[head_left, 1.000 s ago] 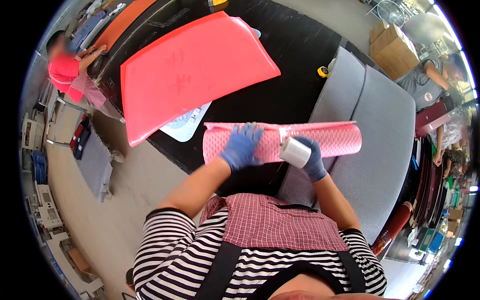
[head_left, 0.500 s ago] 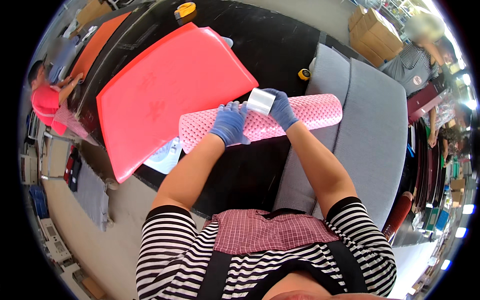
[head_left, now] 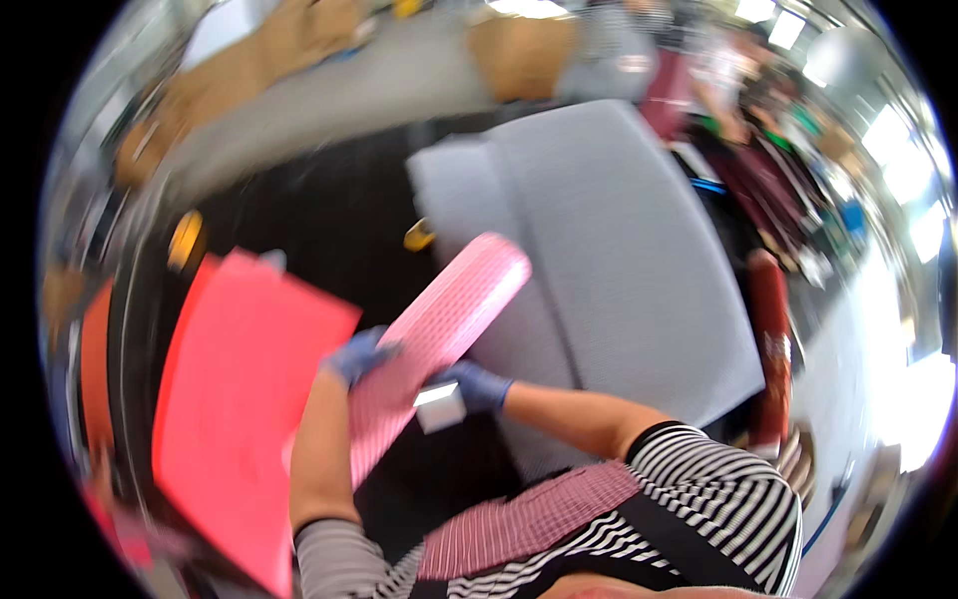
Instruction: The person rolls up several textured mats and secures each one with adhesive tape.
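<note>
A pink roll [head_left: 454, 309] with a dimpled surface lies slantwise before me, its far end over the grey padded sheet [head_left: 629, 260]. My left hand [head_left: 361, 356], in a blue glove, is curled over the roll's left side, its fingers blurred. On the other side my right hand [head_left: 474, 386], gloved too, is closed round a roll of clear tape [head_left: 439, 407] and stays close against the pink roll. Bright red sheets [head_left: 249, 369] lie stacked to the left, partly behind my left forearm.
On the black table [head_left: 309, 190] are a yellow tape measure [head_left: 419, 235] and a yellow roll of tape [head_left: 186, 240]. A dark red roll [head_left: 768, 349] stands to the right. Cardboard boxes [head_left: 524, 50] are beyond the table; people at the far right are blurred.
The view has swung to the right. The pink roll has turned from nearly level to a steep slant, both hands moving with it. The tape has come down to the roll's near side.
</note>
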Motion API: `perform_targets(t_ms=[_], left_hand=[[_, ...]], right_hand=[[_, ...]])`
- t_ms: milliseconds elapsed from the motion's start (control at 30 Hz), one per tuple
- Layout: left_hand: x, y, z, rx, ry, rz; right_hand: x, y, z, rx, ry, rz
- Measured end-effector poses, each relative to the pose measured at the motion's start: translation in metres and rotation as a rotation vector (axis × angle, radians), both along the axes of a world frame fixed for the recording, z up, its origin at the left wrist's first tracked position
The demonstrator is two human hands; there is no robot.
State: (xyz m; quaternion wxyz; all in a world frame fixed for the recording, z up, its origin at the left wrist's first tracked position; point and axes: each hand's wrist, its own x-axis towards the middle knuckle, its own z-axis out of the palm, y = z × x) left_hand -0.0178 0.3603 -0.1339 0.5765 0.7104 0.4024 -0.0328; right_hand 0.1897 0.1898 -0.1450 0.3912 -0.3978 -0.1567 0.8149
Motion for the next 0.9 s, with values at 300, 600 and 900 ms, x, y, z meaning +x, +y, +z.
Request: perform_targets(t_ms=[300,600,900], left_hand=[[0.020,-0.054,0.055,-0.686,-0.205,0.288],[0.105,-0.216,0.006,0.564,-0.104,-0.418],[0.037,-0.297,0.070,1.127,0.204,-0.081]], right_hand=[[0.013,-0.058,0.057,0.765,-0.343,0.068],[0.065,-0.236,0.010,0.388,-0.266,0.075],[0.059,-0.088,0.048,1.057,-0.843,-0.111]])
